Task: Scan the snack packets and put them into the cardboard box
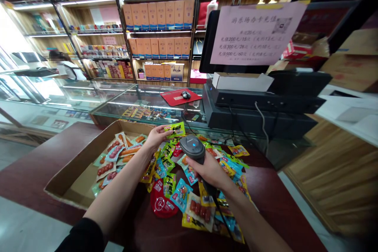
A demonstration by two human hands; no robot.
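We see the left hand (pixel 157 138) pinching a green packet (pixel 177 129) at the far side of the loose snack packets (pixel 180 195) spread over the worktop (pixel 38 161). Our right hand (pixel 210 168) grasps a dark handheld scanner (pixel 191 148) near that packet. To the left, we note a cardboard box (pixel 78 183) holding packaged sausages (pixel 105 169).

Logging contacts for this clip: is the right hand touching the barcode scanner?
Touching. The head view shows the right hand wrapped around the barcode scanner, with its thumb lying across it.
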